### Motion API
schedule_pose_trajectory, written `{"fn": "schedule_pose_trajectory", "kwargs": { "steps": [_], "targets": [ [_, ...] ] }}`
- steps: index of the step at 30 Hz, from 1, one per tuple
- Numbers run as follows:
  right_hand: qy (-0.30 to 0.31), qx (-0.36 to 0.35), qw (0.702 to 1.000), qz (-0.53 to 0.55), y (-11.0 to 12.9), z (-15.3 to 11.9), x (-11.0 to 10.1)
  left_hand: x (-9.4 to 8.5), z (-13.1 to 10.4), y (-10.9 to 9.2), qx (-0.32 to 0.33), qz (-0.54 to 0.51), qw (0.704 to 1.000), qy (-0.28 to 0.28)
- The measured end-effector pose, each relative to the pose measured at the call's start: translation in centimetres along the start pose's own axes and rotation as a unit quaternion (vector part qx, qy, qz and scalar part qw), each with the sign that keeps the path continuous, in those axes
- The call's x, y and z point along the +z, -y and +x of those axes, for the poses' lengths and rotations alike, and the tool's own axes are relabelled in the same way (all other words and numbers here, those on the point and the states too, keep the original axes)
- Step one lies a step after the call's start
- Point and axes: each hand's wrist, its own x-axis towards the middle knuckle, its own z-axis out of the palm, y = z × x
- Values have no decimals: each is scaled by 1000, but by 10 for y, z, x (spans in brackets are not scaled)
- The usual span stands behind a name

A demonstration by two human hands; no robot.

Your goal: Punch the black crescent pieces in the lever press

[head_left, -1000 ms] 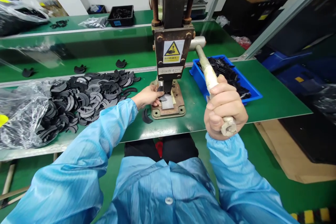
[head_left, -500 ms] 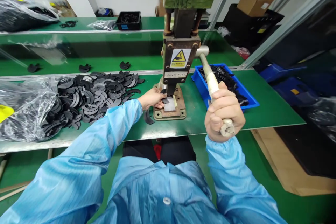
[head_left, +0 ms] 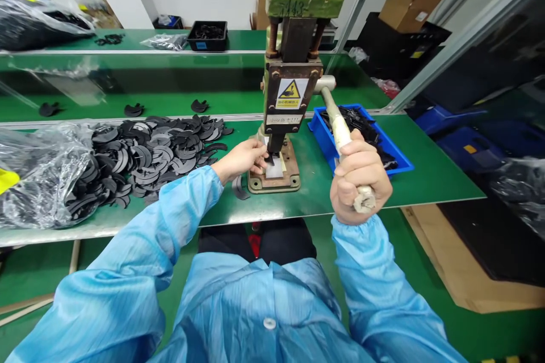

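Observation:
A hand press (head_left: 293, 91) with a yellow warning label stands on the green bench. My right hand (head_left: 360, 177) grips the end of its long lever handle (head_left: 339, 122), pulled toward me. My left hand (head_left: 243, 160) pinches a small black flat part (head_left: 269, 159) on the press base plate (head_left: 275, 173), right under the ram. One curved black piece (head_left: 239, 187) lies on the bench beside the base.
A heap of black crescent parts (head_left: 149, 153) spills from a clear plastic bag (head_left: 38, 176) at the left. A blue bin (head_left: 398, 163) with black parts sits right of the press. Behind is a higher green shelf with a black tray (head_left: 207, 35). Cardboard lies on the floor at right.
The view has risen and shifted slightly. My left hand has drawn back a little from the ram with the part; my right hand stays on the lowered handle.

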Motion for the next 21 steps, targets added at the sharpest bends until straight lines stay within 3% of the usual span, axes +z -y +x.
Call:
{"fn": "schedule_pose_trajectory", "kwargs": {
  "steps": [2,4,6,8,12,14,17,21],
  "targets": [
    [2,2,1000,-6,0,0,-1,-14,-3,4,24,62,998,-5],
    [3,6,1000,-8,-1,0,-2,-35,-12,14,61,156,985,-49],
    [1,2,1000,-7,-2,-1,-2,-56,-28,27,101,277,950,-99],
    [-3,-7,1000,-8,-4,-1,-1,-71,-47,42,129,396,902,-112],
    [-24,-8,1000,-11,-7,-2,2,-70,-77,66,184,528,828,-46],
    [-29,-5,999,-17,-7,-2,2,-62,-80,75,185,556,809,-55],
    [-19,0,999,-29,-5,-2,1,-50,-75,84,162,556,812,-78],
    [-28,0,999,-39,-4,-1,4,-41,-68,92,110,422,898,-57]
  ]
}}
